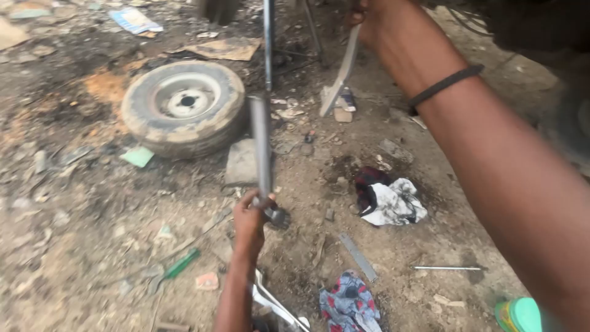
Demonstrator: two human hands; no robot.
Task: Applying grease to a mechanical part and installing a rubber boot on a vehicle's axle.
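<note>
Our left hand [249, 222] is closed around the lower end of a grey metal rod [260, 147], its long axis running up toward 12 o'clock. Our right hand [369, 21], at 1 o'clock, grips a flat bar [340, 77] slanting down toward 7 o'clock.

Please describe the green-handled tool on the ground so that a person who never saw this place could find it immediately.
Start at the old grey car wheel with a pale steel rim lying flat on the dirt. Go down from it, to the left of the left hand gripping a long grey metal bar. There lies the slim screwdriver-like tool with a green handle, the only bright green stick among brown rubble.
</note>
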